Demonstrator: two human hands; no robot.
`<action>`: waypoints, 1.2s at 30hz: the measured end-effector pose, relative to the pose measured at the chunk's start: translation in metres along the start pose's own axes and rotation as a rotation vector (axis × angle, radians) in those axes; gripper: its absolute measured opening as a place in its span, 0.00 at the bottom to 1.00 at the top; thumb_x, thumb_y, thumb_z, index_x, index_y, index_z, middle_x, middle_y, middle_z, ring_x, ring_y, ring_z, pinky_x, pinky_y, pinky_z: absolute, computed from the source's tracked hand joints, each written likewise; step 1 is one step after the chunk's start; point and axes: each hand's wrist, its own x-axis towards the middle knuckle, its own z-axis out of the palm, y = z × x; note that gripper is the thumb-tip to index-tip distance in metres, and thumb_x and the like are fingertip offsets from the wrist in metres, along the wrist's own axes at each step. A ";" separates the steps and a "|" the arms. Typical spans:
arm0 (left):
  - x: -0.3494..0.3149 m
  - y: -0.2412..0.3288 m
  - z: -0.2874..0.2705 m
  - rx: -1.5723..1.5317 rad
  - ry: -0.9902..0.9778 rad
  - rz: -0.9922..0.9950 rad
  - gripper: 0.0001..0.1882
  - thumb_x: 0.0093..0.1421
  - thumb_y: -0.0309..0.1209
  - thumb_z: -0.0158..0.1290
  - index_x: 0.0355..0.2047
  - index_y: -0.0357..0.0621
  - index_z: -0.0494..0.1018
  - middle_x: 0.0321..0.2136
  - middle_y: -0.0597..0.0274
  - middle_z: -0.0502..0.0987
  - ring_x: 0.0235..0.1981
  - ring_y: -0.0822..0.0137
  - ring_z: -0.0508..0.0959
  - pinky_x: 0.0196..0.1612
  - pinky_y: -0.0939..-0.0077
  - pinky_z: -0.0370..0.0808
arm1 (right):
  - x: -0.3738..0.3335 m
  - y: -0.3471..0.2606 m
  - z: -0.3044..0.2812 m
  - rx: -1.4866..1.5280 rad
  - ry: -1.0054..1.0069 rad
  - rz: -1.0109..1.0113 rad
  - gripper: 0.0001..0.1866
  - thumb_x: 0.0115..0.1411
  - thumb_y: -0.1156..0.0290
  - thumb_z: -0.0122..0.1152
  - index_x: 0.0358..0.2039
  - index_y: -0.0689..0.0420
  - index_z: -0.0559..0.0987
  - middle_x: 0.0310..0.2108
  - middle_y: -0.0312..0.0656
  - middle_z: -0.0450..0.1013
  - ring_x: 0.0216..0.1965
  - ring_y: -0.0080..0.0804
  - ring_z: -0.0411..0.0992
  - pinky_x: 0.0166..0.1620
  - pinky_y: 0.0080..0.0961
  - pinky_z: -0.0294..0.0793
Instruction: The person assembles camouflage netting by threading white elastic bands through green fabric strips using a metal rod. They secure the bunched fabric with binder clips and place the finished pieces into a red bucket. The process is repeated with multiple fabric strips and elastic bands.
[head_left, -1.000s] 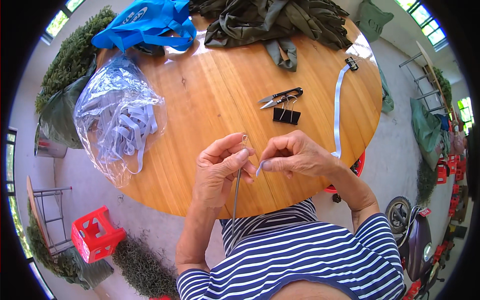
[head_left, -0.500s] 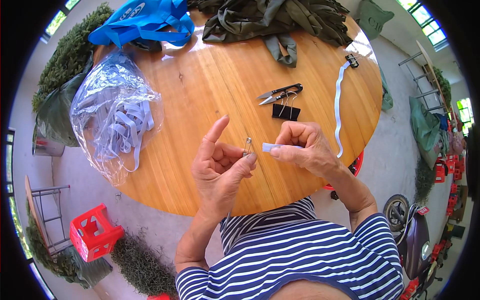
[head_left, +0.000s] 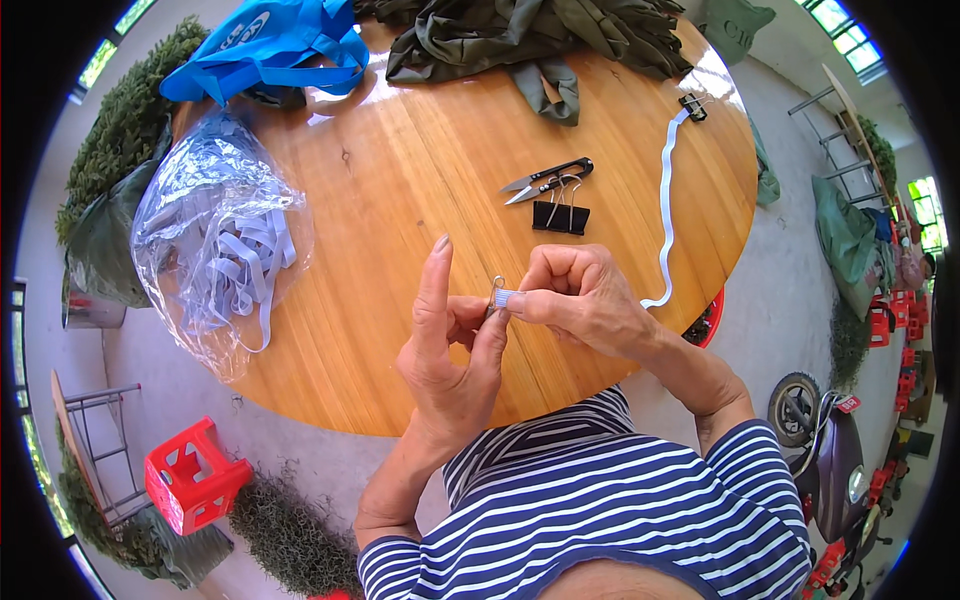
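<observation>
Both hands work just above the near edge of the round varnished wooden table (head_left: pixel 400 180). The left hand (head_left: pixel 450 350) has index finger raised straight, thumb and the other fingers curled in around a small silver wire ring/clip (head_left: pixel 497 285) with a short end of pale grey-white flat elastic band (head_left: pixel 503 298) fed through it. The right hand (head_left: pixel 580 300) is closed tight, thumb and forefinger pinching the band end right beside the ring.

Handling, as a judgement: the band looks soft, limp, very light, prob. stretchy, so it needs a pinch close to the end or it flops. The ring looks stiff, tiny, smooth metal, easy to drop; best held by its sides.

Further back: black thread snips (head_left: pixel 548 180) touching black binder clips (head_left: pixel 560 215), and a long white elastic strip (head_left: pixel 664 200) running to another black clip (head_left: pixel 692 105). At left sits a clear plastic bag of elastic pieces (head_left: pixel 215 250).
</observation>
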 end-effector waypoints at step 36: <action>0.002 0.004 -0.007 -0.578 -0.170 -0.584 0.20 0.52 0.20 0.53 0.46 0.34 0.65 0.29 0.53 0.75 0.26 0.68 0.78 0.25 0.81 0.76 | -0.008 0.019 0.004 0.091 0.033 -0.116 0.08 0.55 0.68 0.56 0.27 0.60 0.70 0.17 0.31 0.68 0.15 0.10 0.61 0.16 0.08 0.57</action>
